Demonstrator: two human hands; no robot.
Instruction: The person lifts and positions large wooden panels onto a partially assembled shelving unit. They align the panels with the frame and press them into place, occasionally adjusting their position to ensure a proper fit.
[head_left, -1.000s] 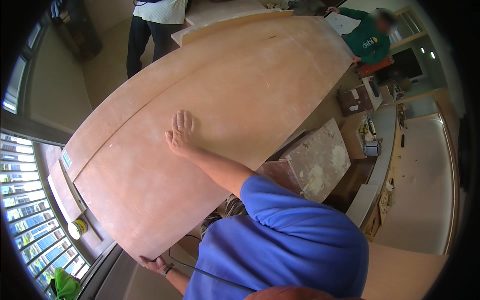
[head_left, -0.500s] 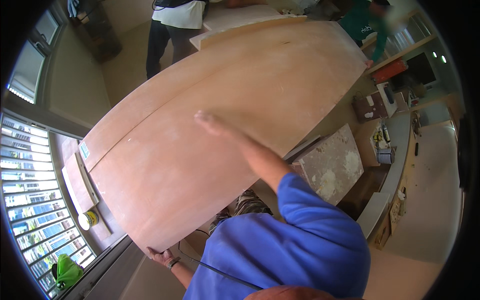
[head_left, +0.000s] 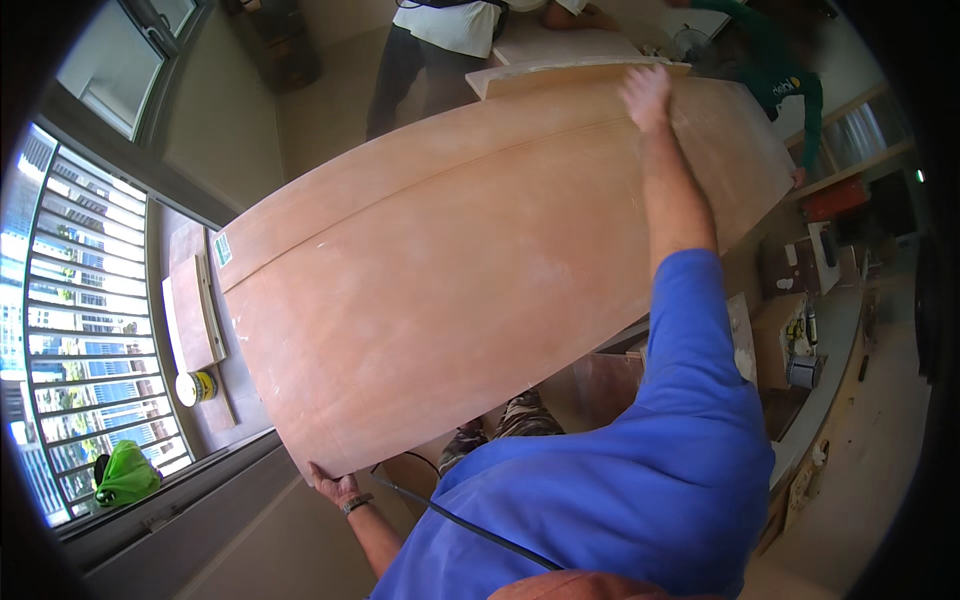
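A large, pale brown wooden panel fills the middle of the view, dusted with whitish powder and marked by a long seam near its far side. My left hand, with a watch on the wrist, grips the panel's near left corner, thumb on top and the other fingers partly hidden. Stretched far forward, my right hand is over the panel's far edge with its fingers extended, slightly blurred and holding nothing. Whether it touches the surface I cannot tell. Near it, a narrow wooden strip lies along the far edge.
A co-worker in a white shirt stands beyond the panel; another in a green sleeve has a hand at its far right corner. A barred window, a yellow tin and a green bag are at left. A metal can stands right.
My right hand has swept from the panel's middle to its far edge, toward the right. My left hand stays at the corner. The whole view has shifted.
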